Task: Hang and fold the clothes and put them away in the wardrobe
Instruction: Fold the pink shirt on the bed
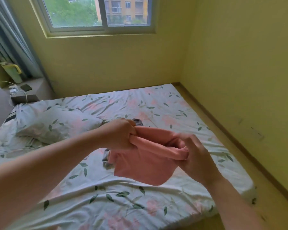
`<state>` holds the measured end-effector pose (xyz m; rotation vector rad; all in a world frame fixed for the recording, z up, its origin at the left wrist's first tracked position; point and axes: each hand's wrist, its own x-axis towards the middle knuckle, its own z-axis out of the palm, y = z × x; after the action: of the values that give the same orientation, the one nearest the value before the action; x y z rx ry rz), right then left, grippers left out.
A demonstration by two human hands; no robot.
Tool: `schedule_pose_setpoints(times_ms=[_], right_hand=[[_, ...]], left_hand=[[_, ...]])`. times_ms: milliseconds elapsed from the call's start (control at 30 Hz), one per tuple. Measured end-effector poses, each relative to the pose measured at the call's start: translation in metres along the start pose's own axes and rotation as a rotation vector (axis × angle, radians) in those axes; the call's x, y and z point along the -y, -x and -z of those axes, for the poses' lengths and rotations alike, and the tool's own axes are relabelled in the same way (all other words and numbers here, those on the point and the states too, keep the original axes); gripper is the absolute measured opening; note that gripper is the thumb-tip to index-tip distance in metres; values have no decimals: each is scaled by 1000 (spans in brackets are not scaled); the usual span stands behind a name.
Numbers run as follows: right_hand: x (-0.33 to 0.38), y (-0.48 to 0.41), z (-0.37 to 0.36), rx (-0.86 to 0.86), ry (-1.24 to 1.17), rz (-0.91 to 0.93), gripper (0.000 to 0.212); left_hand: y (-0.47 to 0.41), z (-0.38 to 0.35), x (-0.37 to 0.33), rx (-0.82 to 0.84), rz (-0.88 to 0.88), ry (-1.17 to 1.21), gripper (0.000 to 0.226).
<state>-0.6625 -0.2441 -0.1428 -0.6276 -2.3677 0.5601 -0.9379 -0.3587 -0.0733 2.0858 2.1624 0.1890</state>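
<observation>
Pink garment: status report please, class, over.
Left grip and right grip both hold the pink garment, bunched, over the bed. Grey clothing lies behind. Nothing in the way.

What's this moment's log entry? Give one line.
stage: folding | left hand: grips pink garment | right hand: pinches same garment | location: over bed

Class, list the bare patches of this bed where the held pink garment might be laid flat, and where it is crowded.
Bare sheet lies along the near edge, below the pink garment, and in the far right corner by the walls. Crowded: the pillow on the left, grey clothing mid-bed.
</observation>
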Motion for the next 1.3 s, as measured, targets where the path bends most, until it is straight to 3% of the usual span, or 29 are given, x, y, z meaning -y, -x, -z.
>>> schedule_pose_setpoints(times_ms=[133, 333, 500, 567, 633, 767, 833, 933, 1000, 1067, 1133, 1167, 1300], right_hand=[[13, 35, -11, -19, -13, -138, 28], [52, 103, -11, -38, 39, -434, 38], [95, 162, 14, -199, -32, -734, 26], [111, 187, 24, -331, -134, -872, 29], [130, 216, 34, -539, -289, -943, 39], [168, 268, 57, -939, -496, -956, 79], [186, 287, 68, -1063, -556, -930, 78], [214, 305, 83, -1089, -427, -962, 67], [230, 313, 97, -1061, -253, -999, 58], [242, 322, 113, -1042, -114, -1031, 53], [253, 331, 129, -1018, -11, -1055, 55], [258, 337, 137, -1006, 30, -1061, 57], [281, 369, 169, -1032, 117, -1077, 67]], left_hand=[[-20, 24, -5, 94, -311, -189, 11], [-41, 37, -26, 228, -644, -332, 15], [-51, 27, -86, 315, -850, -318, 22], [-49, 18, -114, 327, -907, -244, 21], [-46, 5, -137, 387, -922, -45, 34], [-37, -25, -176, 504, -969, 208, 78], [-31, -39, -198, 564, -1009, 211, 74], [-15, -58, -234, 657, -1059, 157, 38], [6, -67, -268, 697, -1112, 60, 38], [31, -73, -307, 702, -1180, 58, 57], [60, -72, -349, 715, -1252, 250, 91], [74, -69, -369, 710, -1295, 344, 98], [110, -59, -439, 656, -1346, 571, 52]])
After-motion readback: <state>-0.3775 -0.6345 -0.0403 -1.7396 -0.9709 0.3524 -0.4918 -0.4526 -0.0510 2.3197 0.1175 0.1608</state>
